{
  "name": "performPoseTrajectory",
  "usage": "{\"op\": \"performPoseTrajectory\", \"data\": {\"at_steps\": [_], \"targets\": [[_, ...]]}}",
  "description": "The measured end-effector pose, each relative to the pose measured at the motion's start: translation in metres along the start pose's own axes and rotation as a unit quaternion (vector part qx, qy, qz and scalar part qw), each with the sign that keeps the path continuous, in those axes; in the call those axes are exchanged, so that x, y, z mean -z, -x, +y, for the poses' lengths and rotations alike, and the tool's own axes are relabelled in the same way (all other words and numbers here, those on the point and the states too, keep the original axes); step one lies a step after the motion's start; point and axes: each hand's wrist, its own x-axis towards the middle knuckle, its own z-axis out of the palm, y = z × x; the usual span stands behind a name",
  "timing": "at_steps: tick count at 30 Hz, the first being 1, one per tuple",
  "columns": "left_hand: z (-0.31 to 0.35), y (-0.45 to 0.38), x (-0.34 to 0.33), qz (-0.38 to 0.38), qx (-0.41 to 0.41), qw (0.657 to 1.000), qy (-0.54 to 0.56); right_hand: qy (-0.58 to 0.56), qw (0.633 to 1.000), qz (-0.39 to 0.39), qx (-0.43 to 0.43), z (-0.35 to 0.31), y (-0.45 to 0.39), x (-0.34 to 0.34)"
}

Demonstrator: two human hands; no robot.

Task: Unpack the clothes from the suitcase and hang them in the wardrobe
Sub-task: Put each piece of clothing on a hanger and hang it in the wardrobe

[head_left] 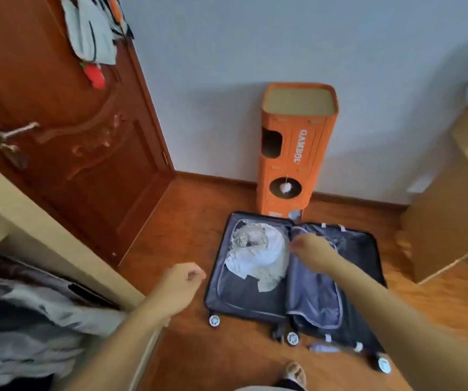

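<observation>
A dark suitcase (244,303) lies open on the wooden floor. Its left half holds a crumpled pile of white clothes (261,252); its right half shows a grey zipped lining. My right hand (311,252) reaches over the suitcase's middle, just right of the clothes, fingers loosely curled and holding nothing. My left hand (180,286) hovers left of the suitcase, fingers curled, nothing in it. The wardrobe (43,241) stands at the lower left, with dark and grey garments (21,320) inside.
An orange cardboard tower (292,153) stands against the wall behind the suitcase. A brown wooden door (66,136) with bags hung on it is at left. A light wooden shelf unit (447,210) stands at right. My slippered foot (294,373) is near the bottom edge.
</observation>
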Motion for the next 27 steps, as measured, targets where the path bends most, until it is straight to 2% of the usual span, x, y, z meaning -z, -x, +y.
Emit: {"op": "performPoseTrajectory", "data": {"at_steps": [2, 5, 7, 10, 13, 20, 24, 27], "targets": [[-0.001, -0.022, -0.047, -0.057, 0.056, 0.996, 0.04, -0.066, 0.992, -0.045, -0.101, 0.068, 0.002, -0.025], [-0.003, -0.051, -0.092, -0.093, 0.138, 0.981, 0.1, -0.099, 0.973, -0.078, -0.193, 0.127, 0.007, -0.036], [-0.001, -0.068, -0.113, -0.108, 0.181, 0.97, 0.12, -0.133, 0.961, -0.093, -0.222, 0.157, -0.003, -0.041], [-0.002, -0.104, -0.141, -0.112, 0.217, 0.959, 0.143, -0.194, 0.939, -0.073, -0.273, 0.19, -0.028, -0.053], [-0.003, -0.156, -0.169, -0.143, 0.215, 0.957, 0.131, -0.256, 0.912, -0.046, -0.317, 0.207, -0.059, -0.072], [-0.037, -0.311, -0.261, -0.251, 0.151, 0.953, 0.08, -0.348, 0.846, -0.075, -0.396, 0.229, -0.16, -0.177], [-0.094, -0.419, -0.323, -0.251, 0.143, 0.956, 0.039, -0.33, 0.855, -0.127, -0.38, 0.243, -0.252, -0.264], [-0.136, -0.487, -0.358, -0.238, 0.148, 0.96, 0.032, -0.309, 0.874, -0.154, -0.341, 0.255, -0.338, -0.329]]}}
